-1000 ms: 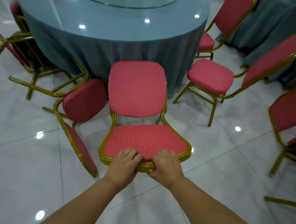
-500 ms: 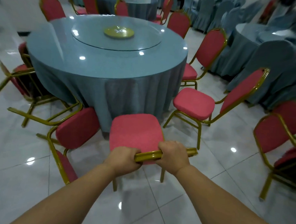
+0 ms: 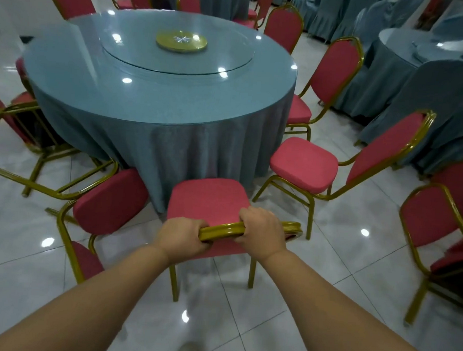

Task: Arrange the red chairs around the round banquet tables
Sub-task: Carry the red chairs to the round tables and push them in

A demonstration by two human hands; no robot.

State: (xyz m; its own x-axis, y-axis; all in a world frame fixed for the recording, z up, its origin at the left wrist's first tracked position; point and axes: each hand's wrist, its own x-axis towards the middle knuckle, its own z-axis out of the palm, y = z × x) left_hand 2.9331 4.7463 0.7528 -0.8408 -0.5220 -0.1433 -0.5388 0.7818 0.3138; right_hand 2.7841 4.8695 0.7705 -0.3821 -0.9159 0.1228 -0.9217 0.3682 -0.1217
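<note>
Gold tubing and red padding fill the floor far to the left of the hands, where a tipped chair (image 3: 15, 126) leans against the draped side of the round table (image 3: 159, 96), its legs splayed over the glossy white tiles (image 3: 20, 244); closer in, just left of the left hand, a second red chair (image 3: 108, 195) lies on its side with its seat cushion facing outward and its gold frame curving down toward the forearm; the left hand (image 3: 180, 235) is clenched around the left part of the gold top rail of the upright red chair (image 3: 209, 198), knuckles up, fingers wrapped under the bar; that chair stands straight ahead of both hands, its seat reaching forward until its front edge meets the blue-grey cloth hanging from the table; the right hand (image 3: 261, 230) grips the same rail beside the left, with a short stretch of bare rail between them and the rail's rounded end sticking out past it; beyond the hands, on the tabletop, a glass turntable (image 3: 178, 51) carries a gold disc (image 3: 181, 40); to the right of the right hand another red chair (image 3: 319, 164) stands upright, seat toward the table; farther right a further chair (image 3: 437, 213) stands turned away, near grey-covered chairs (image 3: 443, 106)
</note>
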